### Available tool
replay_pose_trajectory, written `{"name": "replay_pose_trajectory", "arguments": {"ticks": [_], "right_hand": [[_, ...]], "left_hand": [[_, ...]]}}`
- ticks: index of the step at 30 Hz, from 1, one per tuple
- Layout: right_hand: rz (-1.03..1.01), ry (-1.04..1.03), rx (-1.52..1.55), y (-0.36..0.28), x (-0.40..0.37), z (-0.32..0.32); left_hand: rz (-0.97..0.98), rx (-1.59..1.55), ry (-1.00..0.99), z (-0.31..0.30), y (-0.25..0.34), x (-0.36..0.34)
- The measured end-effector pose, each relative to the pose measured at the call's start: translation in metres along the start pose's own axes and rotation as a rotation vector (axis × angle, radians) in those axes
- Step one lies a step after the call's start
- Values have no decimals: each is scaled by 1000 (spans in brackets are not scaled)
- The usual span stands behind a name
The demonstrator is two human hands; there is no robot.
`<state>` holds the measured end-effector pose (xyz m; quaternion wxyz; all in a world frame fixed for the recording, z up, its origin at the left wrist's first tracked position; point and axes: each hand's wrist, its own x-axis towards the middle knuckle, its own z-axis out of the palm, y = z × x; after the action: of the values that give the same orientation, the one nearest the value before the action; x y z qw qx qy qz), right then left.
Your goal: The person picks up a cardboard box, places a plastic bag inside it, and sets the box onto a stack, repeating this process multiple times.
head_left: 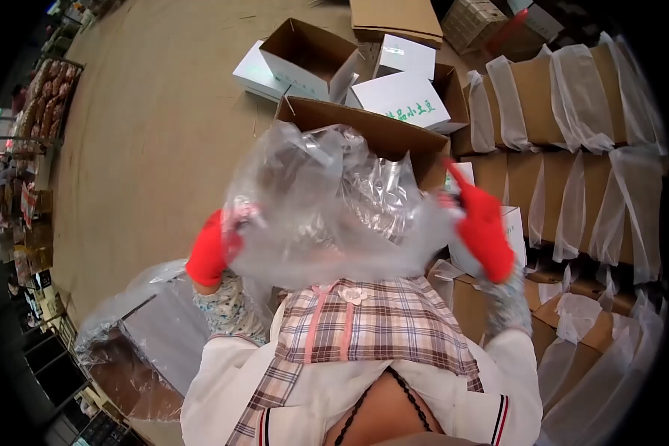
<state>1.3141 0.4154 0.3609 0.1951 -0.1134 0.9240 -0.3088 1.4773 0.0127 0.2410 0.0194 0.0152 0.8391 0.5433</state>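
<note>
Both of my hands wear red gloves and hold up a large clear plastic bag (327, 208) in front of my chest. My left hand (209, 250) grips the bag's left side and my right hand (483, 227) grips its right side. The bag is crumpled and spread wide between them. Behind it stands an open brown cardboard box (379, 134), partly hidden by the plastic.
White cartons (405, 97) and an open box (308, 56) lie on the brown floor beyond. Rows of cardboard boxes lined with clear bags (572, 97) fill the right side. A bag-lined box (137, 349) sits at lower left. Shelves of goods (48, 89) stand far left.
</note>
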Motion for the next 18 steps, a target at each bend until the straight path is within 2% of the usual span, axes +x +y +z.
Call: {"name": "replay_pose_trajectory", "arguments": {"ticks": [1, 2, 3, 4, 6, 8, 9, 10, 11, 12, 13, 14, 15, 16, 17, 18], "right_hand": [[-218, -24, 159, -3, 24, 33], [-356, -147, -48, -5, 52, 72], [-531, -210, -91, 27, 90, 142], [-521, -397, -175, 48, 122, 197], [-393, -651, -211, 86, 146, 245], [-297, -590, 24, 109, 156, 192], [-221, -494, 201, 120, 151, 150], [-58, -349, 419, 124, 134, 101], [133, -150, 586, 131, 113, 53], [296, 47, 617, 156, 98, 19], [422, 154, 548, 186, 84, -1], [381, 148, 367, 220, 65, -4], [343, 138, 186, 247, 54, 2], [351, 146, 185, 253, 61, 1], [166, 197, 352, 259, 73, 0], [-19, 250, 521, 265, 86, 1]], "left_hand": [[-36, -97, -140, 19, 10, 22], [-73, -194, -280, 38, 19, 47], [-110, -292, -424, 53, 29, 70], [-69, -188, -454, 67, 42, 94], [-40, -86, -487, 65, 39, 124], [-36, 447, -276, 39, 23, 152], [-191, 279, -93, 17, 21, 150], [-306, 85, 119, -6, 27, 149], [-297, 75, 179, -30, -8, 141], [-327, 254, 341, -48, -52, 125], [-369, 570, 450, -60, -87, 111], [-443, 539, 424, -66, -107, 106], [-432, 536, 412, -65, -105, 121], [-506, -46, 351, -62, -100, 141], [-563, -625, 267, -61, -99, 158], [-436, -927, 327, -62, -119, 190]]}}
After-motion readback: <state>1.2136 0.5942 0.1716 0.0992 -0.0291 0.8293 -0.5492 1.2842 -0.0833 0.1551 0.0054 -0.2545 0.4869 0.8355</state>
